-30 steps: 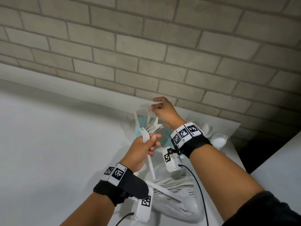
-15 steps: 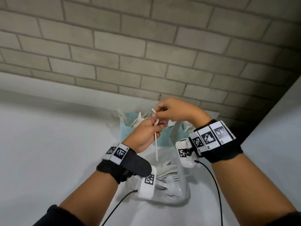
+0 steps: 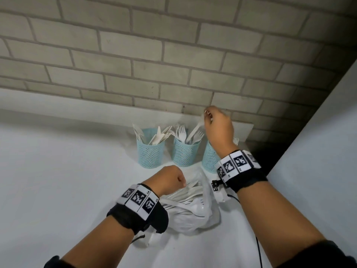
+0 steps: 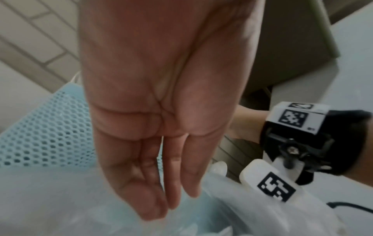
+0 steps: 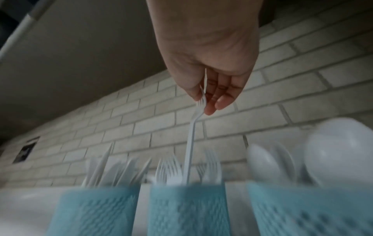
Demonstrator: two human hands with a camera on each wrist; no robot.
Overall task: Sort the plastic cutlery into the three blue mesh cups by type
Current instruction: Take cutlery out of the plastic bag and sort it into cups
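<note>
Pinching a white plastic fork [image 5: 193, 140] by its tines, the right hand [image 3: 218, 126] lowers it handle-first into the middle cup [image 3: 185, 151], where the other forks already stand tines-up; holding the head end lets the handle slide down among them. The left cup [image 3: 151, 154] keeps knives and the right cup [image 5: 310, 210] spoons. The left hand [image 4: 159, 127], its grip relaxed with fingers together, holding nothing, hovers over the clear plastic bag [image 3: 206, 215] of unsorted cutlery on the counter [image 3: 58, 180], probably to fetch the next piece. Many pieces seem left in the bag.
</note>
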